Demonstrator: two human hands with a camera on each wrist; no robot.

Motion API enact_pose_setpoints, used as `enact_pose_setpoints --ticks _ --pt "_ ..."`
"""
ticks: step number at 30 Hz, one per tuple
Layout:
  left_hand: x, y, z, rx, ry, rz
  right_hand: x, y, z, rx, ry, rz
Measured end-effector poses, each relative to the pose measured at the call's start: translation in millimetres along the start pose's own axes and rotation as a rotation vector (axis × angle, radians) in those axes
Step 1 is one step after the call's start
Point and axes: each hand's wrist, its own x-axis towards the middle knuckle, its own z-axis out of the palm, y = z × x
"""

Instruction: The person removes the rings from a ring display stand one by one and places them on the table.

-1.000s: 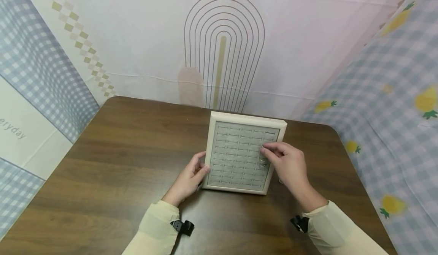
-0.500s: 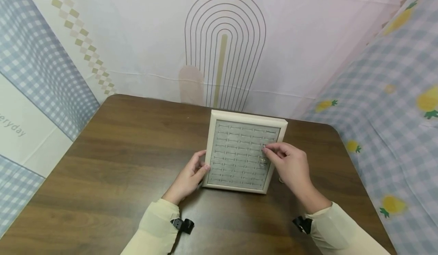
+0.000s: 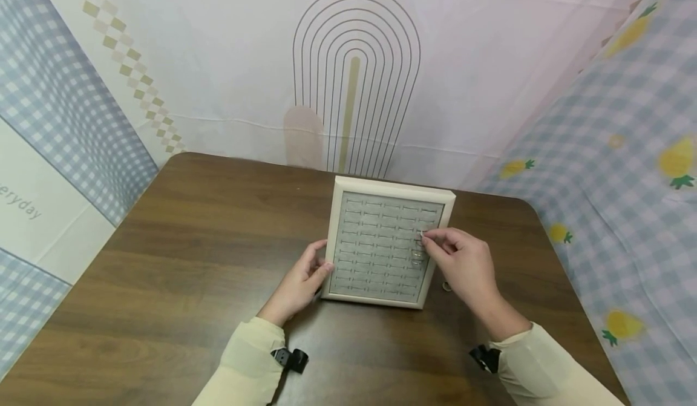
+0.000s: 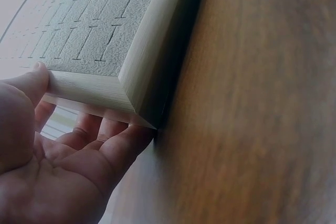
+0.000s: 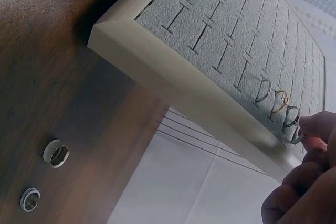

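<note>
A framed ring display board [image 3: 376, 236] with a grey slotted pad and a pale frame stands tilted on the table. My left hand [image 3: 296, 282] grips its left edge, thumb on the front [image 4: 38, 80] and fingers behind. At the board's right side, my right hand [image 3: 463, 261] pinches a silver-coloured ring [image 5: 299, 139] between thumb and forefinger, against a slot in the pad. How deep it sits is hidden by the fingertips. Beside it in the same column are a dark ring [image 5: 287, 123], a gold ring [image 5: 284, 96] and a silver ring [image 5: 270, 84].
On the brown wooden table [image 3: 218, 230], right of the board, lie a wide band ring [image 5: 48, 153] and a silver ring [image 5: 24, 201]. A patterned cloth [image 3: 245, 61] hangs behind the table, with a checked cloth [image 3: 615, 212] at the right.
My right hand has shifted slightly to the right, and the ring at its fingertips shows more clearly. My left hand keeps its grip on the board.
</note>
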Motion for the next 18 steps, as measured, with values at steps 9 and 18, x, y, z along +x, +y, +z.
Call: enact_pose_setpoints --ticks 9,18 --pt "0.4 -0.1 1.3 0.012 0.014 0.003 -1.2 4.1 -1.9 0.018 0.018 -0.043" --pt "0.2 0.4 0.6 0.002 0.005 0.006 -2.3 7.3 -2.9 0.034 0.012 -0.060"
